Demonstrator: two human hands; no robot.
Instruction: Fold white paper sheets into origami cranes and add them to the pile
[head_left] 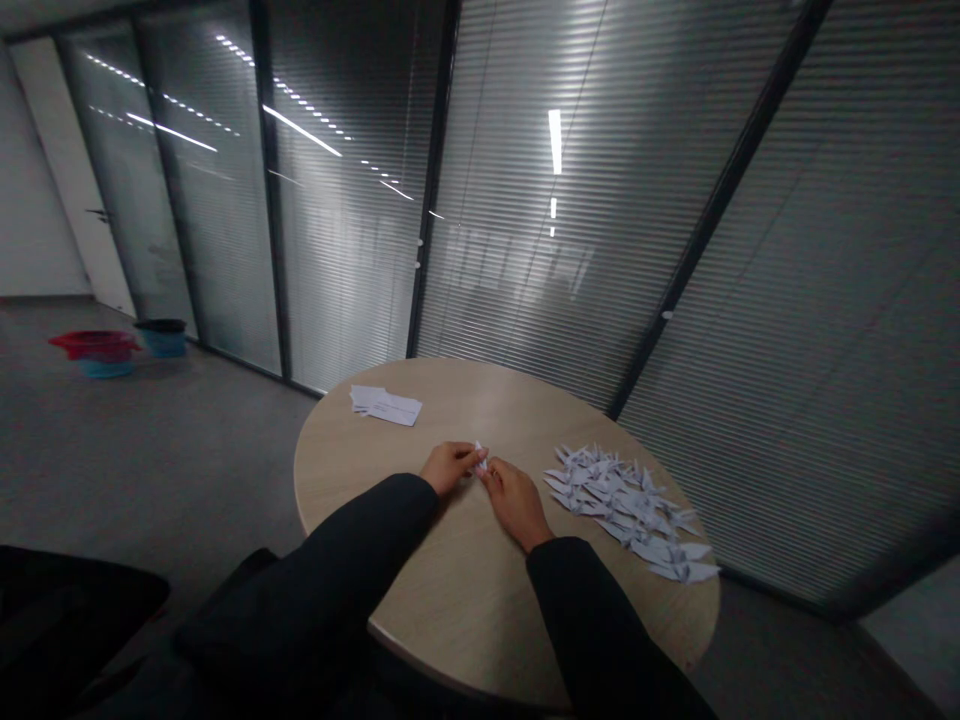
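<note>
Over the middle of the round wooden table [480, 390], my left hand [452, 466] and my right hand [516, 500] meet at their fingertips. Between them they pinch a small piece of folded white paper [481, 456], with a pointed tip sticking up. Most of the paper is hidden by my fingers, so its full shape cannot be made out. To the right of my right hand lies a pile of folded white paper cranes [622, 505]. Beyond my left hand, near the far left edge, is a small stack of white paper slips [386, 405].
Glass partition walls with blinds [540, 280] run close behind the table. On the floor at the left stand a blue bin with a red liner [105, 352] and a blue bin with a black liner [163, 338]. A door [71, 170] is at the far left.
</note>
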